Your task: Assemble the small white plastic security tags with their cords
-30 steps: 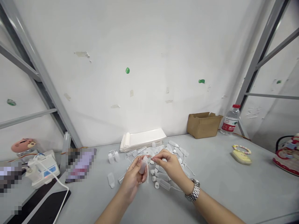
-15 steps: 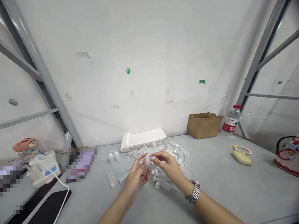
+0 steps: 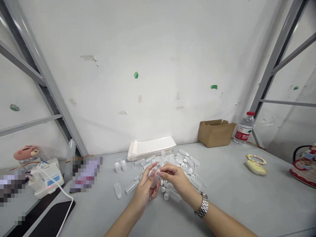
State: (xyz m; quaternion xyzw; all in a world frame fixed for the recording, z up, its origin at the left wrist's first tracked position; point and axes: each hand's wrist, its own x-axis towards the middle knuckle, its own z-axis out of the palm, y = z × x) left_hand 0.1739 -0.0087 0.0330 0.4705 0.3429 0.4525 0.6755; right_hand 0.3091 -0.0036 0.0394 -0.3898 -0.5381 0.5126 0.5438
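Note:
My left hand (image 3: 143, 190) is closed around a small translucent plastic squeeze bottle (image 3: 155, 180), its top tilted up towards my right hand. The fingers of my right hand (image 3: 178, 179) are pinched at the bottle's mouth, on what looks like its small white cap (image 3: 158, 170); fingertips hide part of it. Behind and under both hands spreads a pile of similar bottles (image 3: 174, 196) and caps with thin straps. A flat translucent bottle (image 3: 118, 191) and a clear tube-like bottle (image 3: 131, 187) lie left of my left hand.
Two small bottles (image 3: 120, 166) stand at the left of the pile. Behind it lies a stack of white sheets (image 3: 153, 144). A cardboard box (image 3: 216, 135), a water bottle (image 3: 244, 130) and a yellow case (image 3: 256, 168) are to the right. A power strip (image 3: 50, 177) and phone-like slab (image 3: 53, 219) lie left.
My right hand has shifted slightly down and left, its fingers now closed on the bottle's top. The bottle in my left hand is more upright and shows more clearly.

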